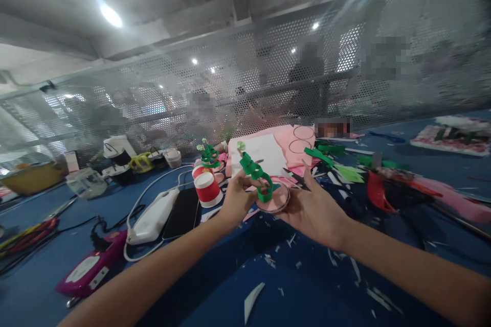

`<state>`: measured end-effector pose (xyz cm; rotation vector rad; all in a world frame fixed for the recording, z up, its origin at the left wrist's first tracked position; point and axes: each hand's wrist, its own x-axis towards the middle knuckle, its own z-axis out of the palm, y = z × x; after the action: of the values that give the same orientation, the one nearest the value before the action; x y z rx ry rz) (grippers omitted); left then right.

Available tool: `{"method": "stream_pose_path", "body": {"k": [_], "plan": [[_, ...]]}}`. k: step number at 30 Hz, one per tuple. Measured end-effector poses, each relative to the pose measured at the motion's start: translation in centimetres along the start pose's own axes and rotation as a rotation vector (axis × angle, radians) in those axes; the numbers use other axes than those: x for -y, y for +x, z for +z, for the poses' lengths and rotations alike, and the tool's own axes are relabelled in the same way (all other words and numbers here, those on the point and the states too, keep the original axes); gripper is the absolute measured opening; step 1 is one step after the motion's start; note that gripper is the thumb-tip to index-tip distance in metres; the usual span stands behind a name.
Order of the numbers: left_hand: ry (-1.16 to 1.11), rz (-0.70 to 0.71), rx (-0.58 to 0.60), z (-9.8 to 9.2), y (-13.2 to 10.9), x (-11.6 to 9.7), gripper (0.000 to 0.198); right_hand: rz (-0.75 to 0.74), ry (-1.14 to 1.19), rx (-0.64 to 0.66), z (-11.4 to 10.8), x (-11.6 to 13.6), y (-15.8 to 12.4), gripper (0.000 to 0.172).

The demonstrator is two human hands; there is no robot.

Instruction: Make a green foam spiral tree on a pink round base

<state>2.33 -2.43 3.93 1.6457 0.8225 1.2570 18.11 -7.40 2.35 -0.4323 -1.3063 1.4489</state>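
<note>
Both hands hold up a small paper craft above the blue table [230, 286]. It is a green paper spiral tree [256, 172] standing on a round pink disc [274, 200]. My left hand [235, 199] pinches the green spiral near its middle. My right hand [312, 203] supports the pink disc from the right, fingers curled under its edge. A second green paper tree [209, 155] stands behind on a red and white paper cup [207, 189].
A white power bank [152, 223] with cable and a black phone [181, 213] lie left. A purple glue gun [90, 271] sits near left. Pink and white sheets [268, 153], green scraps [337, 166] and a red tool [383, 191] lie beyond. Perforated metal screen [268, 71] behind, people beyond it.
</note>
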Motion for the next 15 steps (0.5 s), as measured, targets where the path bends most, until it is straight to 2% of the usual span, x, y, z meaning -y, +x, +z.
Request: {"method": "stream_pose_path", "body": {"k": [4, 7, 11, 15], "plan": [[-0.007, -0.021, -0.006, 0.3, -0.1, -0.3, 0.026, 0.174, 0.275, -0.025, -0.2, 0.2, 0.0, 0.072], [-0.007, -0.031, -0.014, 0.4, -0.2, -0.1, 0.024, 0.183, 0.281, -0.021, -0.1, 0.4, 0.0, 0.074], [-0.032, -0.021, 0.025, 0.1, 0.1, 0.8, 0.041, 0.175, 0.284, 0.035, -0.1, 0.5, 0.0, 0.075], [-0.025, -0.025, 0.038, 0.1, 0.1, 1.3, 0.045, 0.151, 0.270, 0.002, -0.3, 0.3, -0.1, 0.073]]}}
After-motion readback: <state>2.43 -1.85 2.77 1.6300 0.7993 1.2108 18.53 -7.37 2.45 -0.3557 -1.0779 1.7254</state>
